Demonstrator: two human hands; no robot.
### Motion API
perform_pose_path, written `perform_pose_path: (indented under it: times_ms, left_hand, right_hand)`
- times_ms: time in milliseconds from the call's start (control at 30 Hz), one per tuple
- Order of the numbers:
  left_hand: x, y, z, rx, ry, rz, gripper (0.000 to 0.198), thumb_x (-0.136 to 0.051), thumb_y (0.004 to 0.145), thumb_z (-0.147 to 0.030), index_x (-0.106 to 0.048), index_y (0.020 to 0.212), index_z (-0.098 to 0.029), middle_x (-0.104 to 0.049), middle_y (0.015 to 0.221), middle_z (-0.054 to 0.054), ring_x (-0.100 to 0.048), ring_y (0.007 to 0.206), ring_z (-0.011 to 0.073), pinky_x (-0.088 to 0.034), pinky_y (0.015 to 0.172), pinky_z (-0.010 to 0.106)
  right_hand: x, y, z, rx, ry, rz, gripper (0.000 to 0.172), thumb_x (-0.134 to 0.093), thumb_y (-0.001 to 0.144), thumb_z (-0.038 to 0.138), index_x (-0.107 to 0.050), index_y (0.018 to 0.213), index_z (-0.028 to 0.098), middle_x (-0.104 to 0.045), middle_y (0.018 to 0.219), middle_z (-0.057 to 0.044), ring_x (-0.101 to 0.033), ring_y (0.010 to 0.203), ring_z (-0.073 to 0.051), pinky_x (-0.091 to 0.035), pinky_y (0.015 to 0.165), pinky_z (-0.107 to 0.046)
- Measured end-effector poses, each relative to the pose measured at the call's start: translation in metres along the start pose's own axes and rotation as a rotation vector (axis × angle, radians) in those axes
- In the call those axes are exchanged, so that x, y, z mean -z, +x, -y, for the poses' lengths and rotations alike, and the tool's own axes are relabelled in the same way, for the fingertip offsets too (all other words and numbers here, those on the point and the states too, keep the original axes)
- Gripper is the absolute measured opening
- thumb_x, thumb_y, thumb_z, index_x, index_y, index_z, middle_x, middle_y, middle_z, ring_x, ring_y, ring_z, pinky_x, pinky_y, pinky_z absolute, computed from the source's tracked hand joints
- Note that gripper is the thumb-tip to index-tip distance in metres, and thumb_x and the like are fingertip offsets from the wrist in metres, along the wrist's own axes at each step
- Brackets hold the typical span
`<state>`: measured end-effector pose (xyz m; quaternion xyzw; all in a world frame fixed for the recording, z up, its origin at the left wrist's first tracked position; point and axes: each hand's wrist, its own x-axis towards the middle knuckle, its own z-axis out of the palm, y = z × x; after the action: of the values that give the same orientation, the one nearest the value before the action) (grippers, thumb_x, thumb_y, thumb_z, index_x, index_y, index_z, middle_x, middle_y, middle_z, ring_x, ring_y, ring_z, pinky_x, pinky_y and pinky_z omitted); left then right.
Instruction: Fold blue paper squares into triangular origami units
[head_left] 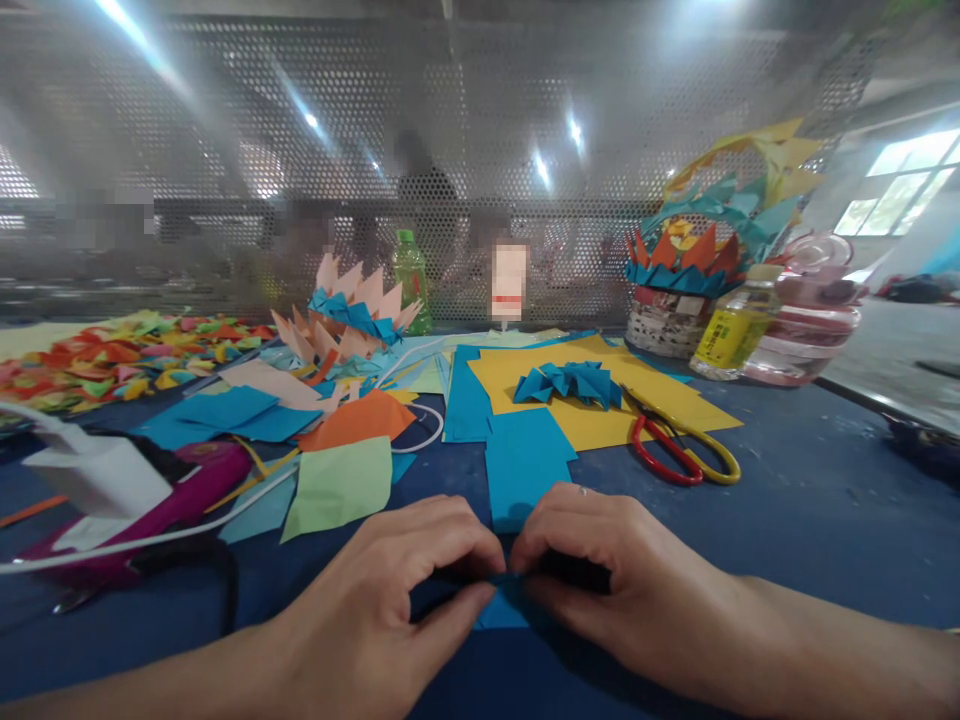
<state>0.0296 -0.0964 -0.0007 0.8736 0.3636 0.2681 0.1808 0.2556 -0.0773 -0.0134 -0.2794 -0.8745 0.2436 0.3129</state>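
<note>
A small piece of blue paper (504, 614) lies on the dark blue table, partly hidden under my fingers. From the left, my left hand (427, 575) pinches it between thumb and fingers. My right hand (592, 570), with a ring on one finger, pinches the same paper from the other side, fingertips almost touching the left ones. Just beyond the hands sits a small stack of blue paper squares (525, 465). Behind that, folded blue paper pieces (570, 383) rest on yellow sheets (675, 400). Scissors (679, 450) with red and yellow handles lie to the right.
Coloured paper scraps (345, 480), a white charger (101, 485) on a purple power strip (202, 475) and its cable are at left. Folded-paper crowns (360, 300), a green bottle (410, 275), a yellow-labelled bottle (731, 335) and a pink bottle (806, 325) stand before a perforated metal panel (480, 150).
</note>
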Motion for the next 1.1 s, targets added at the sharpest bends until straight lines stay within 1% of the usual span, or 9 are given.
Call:
perform_pose_path:
  times_ms: [133, 267, 433, 533, 733, 900, 1100]
  left_hand:
    - [0.000, 0.002, -0.001, -0.008, -0.012, -0.016, 0.018, -0.053, 0.088, -0.007, -0.061, 0.087, -0.023, -0.063, 0.078, -0.007, -0.062, 0.071, 0.0072, -0.046, 0.067, 0.016]
    - [0.000, 0.003, 0.000, -0.016, -0.029, 0.005, 0.019, -0.051, 0.087, -0.005, -0.060, 0.083, -0.021, -0.060, 0.074, -0.006, -0.057, 0.065, 0.0072, -0.043, 0.062, 0.017]
    - [-0.002, 0.002, 0.002, -0.059, -0.033, -0.001, 0.021, -0.049, 0.083, -0.001, -0.057, 0.080, -0.020, -0.060, 0.077, -0.005, -0.058, 0.071, 0.0079, -0.043, 0.065, 0.017]
    - [-0.003, 0.001, 0.003, -0.092, -0.023, -0.024, 0.023, -0.049, 0.084, 0.001, -0.058, 0.082, -0.020, -0.062, 0.081, -0.004, -0.060, 0.075, 0.0072, -0.044, 0.069, 0.015]
    - [0.000, 0.001, 0.004, -0.205, 0.025, -0.062, 0.025, -0.046, 0.089, -0.001, -0.062, 0.084, -0.019, -0.062, 0.082, -0.002, -0.059, 0.075, 0.0079, -0.045, 0.070, 0.014]
    - [0.000, -0.002, 0.005, -0.248, 0.091, -0.041, 0.027, -0.044, 0.093, 0.000, -0.063, 0.089, -0.018, -0.061, 0.087, -0.001, -0.055, 0.078, 0.0106, -0.044, 0.072, 0.018]
    - [-0.004, -0.008, 0.009, -0.292, 0.125, -0.004, 0.029, -0.039, 0.095, 0.002, -0.061, 0.095, -0.016, -0.059, 0.090, 0.001, -0.053, 0.079, 0.0120, -0.043, 0.068, 0.020]
  right_hand:
    - [-0.001, -0.001, 0.002, 0.010, 0.001, -0.011, 0.021, -0.063, 0.078, -0.002, -0.071, 0.087, 0.016, -0.069, 0.081, -0.001, -0.062, 0.075, -0.011, -0.047, 0.073, -0.021]
    - [-0.001, 0.000, 0.004, 0.037, -0.022, 0.004, 0.020, -0.062, 0.079, -0.001, -0.071, 0.087, 0.015, -0.070, 0.082, -0.002, -0.062, 0.076, -0.012, -0.048, 0.074, -0.022]
    - [0.002, 0.000, 0.005, 0.095, -0.063, 0.057, 0.020, -0.058, 0.086, 0.000, -0.072, 0.090, 0.014, -0.071, 0.085, -0.005, -0.063, 0.083, -0.014, -0.048, 0.079, -0.024]
    - [0.004, 0.000, 0.005, 0.121, -0.072, 0.083, 0.019, -0.058, 0.087, 0.000, -0.072, 0.092, 0.012, -0.071, 0.086, -0.006, -0.063, 0.084, -0.015, -0.048, 0.078, -0.024]
    - [0.005, -0.002, 0.001, 0.191, -0.085, 0.083, 0.020, -0.055, 0.090, 0.000, -0.072, 0.093, 0.010, -0.070, 0.087, -0.007, -0.061, 0.085, -0.016, -0.048, 0.078, -0.025]
    - [0.006, -0.001, 0.000, 0.225, -0.118, 0.102, 0.020, -0.054, 0.091, 0.002, -0.073, 0.095, 0.011, -0.069, 0.090, -0.008, -0.059, 0.085, -0.016, -0.048, 0.078, -0.026]
    - [0.007, -0.001, 0.003, 0.226, -0.161, 0.119, 0.025, -0.050, 0.092, 0.000, -0.072, 0.095, 0.011, -0.067, 0.088, -0.007, -0.058, 0.084, -0.016, -0.048, 0.075, -0.027]
